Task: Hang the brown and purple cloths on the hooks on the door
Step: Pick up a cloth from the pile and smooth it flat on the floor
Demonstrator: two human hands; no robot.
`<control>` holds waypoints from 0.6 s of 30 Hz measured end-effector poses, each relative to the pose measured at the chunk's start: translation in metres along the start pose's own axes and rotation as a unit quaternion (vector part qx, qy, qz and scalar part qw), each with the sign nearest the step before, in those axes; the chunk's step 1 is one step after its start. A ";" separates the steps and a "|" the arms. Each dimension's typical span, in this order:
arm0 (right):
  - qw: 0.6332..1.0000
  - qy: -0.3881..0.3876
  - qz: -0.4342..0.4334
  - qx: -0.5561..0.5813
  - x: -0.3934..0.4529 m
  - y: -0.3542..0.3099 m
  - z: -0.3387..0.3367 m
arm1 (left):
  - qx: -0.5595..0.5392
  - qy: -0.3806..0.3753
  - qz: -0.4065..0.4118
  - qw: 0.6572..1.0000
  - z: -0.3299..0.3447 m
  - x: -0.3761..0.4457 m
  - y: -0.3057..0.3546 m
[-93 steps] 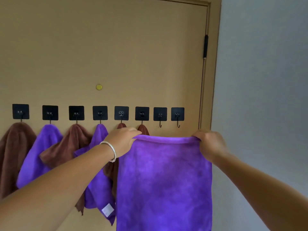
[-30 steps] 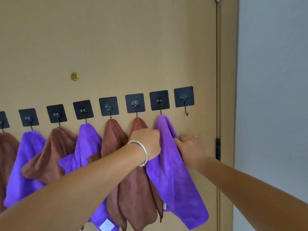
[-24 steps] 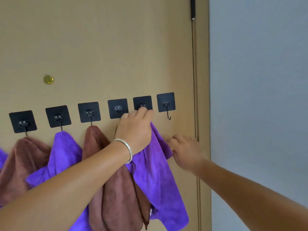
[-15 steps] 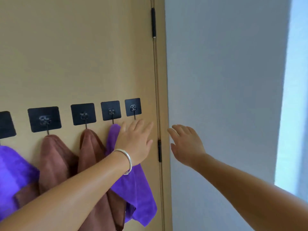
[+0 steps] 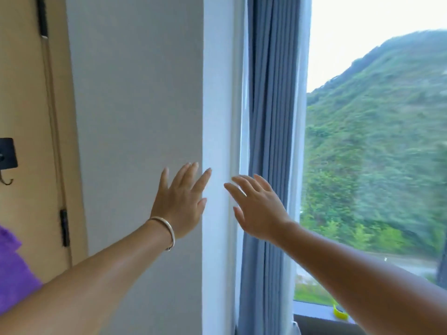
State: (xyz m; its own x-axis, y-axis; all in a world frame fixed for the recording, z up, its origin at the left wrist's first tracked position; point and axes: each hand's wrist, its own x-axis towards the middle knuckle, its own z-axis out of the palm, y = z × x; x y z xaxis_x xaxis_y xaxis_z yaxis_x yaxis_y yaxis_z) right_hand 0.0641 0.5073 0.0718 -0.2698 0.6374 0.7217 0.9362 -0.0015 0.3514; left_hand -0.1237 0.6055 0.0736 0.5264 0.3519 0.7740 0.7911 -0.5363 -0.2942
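At frame centre, before wall [image 5: 135, 117] | left hand [image 5: 177, 201], right hand [image 5: 260, 210]: fingers spread, empty | far left: purple cloth [image 5: 12, 274], bare hook [image 5: 6, 163] on door [image 5: 24, 93]

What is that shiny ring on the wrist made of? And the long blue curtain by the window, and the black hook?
The bracelet looks like polished metal, maybe silver: thin, pale and shiny. The blue-grey curtain looks like woven cloth, matte, hanging in soft long folds. The hook looks like dark bent metal wire under a flat matte black square pad; what the pad is made of I cannot tell.
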 end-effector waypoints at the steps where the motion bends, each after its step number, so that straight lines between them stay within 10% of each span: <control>1: 1.000 0.001 0.010 -0.015 -0.013 0.016 -0.009 | -0.014 0.010 0.018 1.000 -0.001 0.010 0.021; 18: 0.911 -0.118 0.296 -0.260 -0.344 0.291 -0.220 | -0.285 0.049 0.207 0.935 -0.068 0.123 0.481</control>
State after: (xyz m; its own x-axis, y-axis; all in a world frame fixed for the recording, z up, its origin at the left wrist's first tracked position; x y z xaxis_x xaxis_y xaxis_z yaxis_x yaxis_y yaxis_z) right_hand 0.3797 0.1184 0.0568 0.3621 0.5541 0.7496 0.6519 -0.7253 0.2212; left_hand 0.3006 0.3387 0.0655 0.6973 -0.0345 0.7159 0.2159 -0.9423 -0.2558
